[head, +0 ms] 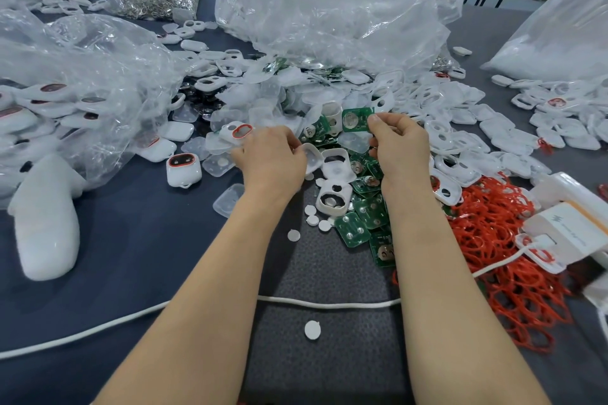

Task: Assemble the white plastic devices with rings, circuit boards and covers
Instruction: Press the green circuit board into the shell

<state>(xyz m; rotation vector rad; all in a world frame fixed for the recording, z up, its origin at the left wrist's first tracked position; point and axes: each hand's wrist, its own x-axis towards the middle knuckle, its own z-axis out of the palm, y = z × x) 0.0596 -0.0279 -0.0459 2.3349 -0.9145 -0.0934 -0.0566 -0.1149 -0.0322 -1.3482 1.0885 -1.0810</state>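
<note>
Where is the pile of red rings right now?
Head view: the red rings lie heaped at the right, between the green circuit boards and the white box.

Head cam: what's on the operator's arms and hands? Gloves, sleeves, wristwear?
Nothing worn shows. The left hand and right hand have no gloves. The left forearm and right forearm are bare to the frame's bottom edge, no sleeve in view. No watch or band on either wrist.
</note>
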